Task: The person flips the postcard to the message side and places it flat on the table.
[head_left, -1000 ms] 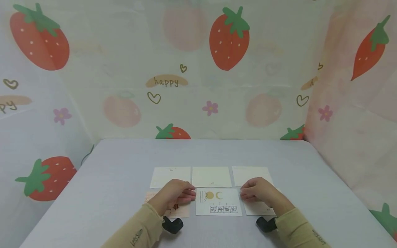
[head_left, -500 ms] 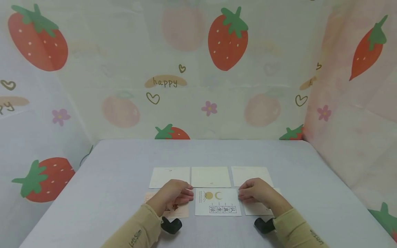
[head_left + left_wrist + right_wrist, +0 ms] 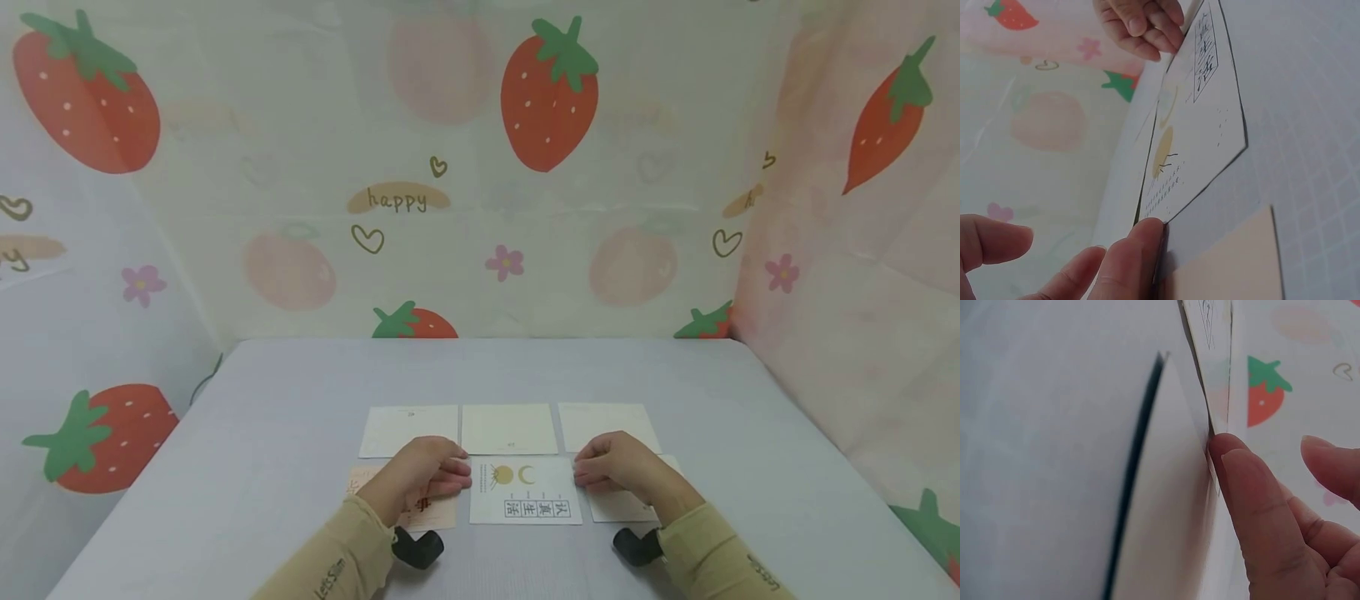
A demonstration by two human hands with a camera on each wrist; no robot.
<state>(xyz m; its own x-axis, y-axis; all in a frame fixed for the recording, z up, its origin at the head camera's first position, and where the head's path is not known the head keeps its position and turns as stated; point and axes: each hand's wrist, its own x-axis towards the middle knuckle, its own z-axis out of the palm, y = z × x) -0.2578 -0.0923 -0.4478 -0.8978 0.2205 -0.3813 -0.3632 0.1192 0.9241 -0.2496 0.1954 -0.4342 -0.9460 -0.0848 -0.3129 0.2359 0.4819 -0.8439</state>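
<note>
A white card [image 3: 525,492] with a gold sun, a moon and boxed characters lies flat in the middle of the front row. At its left edge is my left hand [image 3: 423,475], whose fingertips [image 3: 1149,232] touch the near corner in the left wrist view. My right hand [image 3: 618,467] is at the opposite edge, a fingertip [image 3: 1225,447] against that side in the right wrist view. Neither hand grips the card; the thumbs stand apart from the fingers. Under my left hand lies a peach card [image 3: 438,514], partly hidden. My right hand partly covers a plain white card [image 3: 618,507].
Behind stand three pale cards in a row: left [image 3: 408,429], middle [image 3: 510,429] and right [image 3: 607,423]. All lie flat on a white-covered table [image 3: 300,392]. Strawberry-print cloth [image 3: 465,275] walls the back and both sides.
Both hands and the cards keep nearly the same places. The head view has shifted slightly, so the backdrop sits a little further left.
</note>
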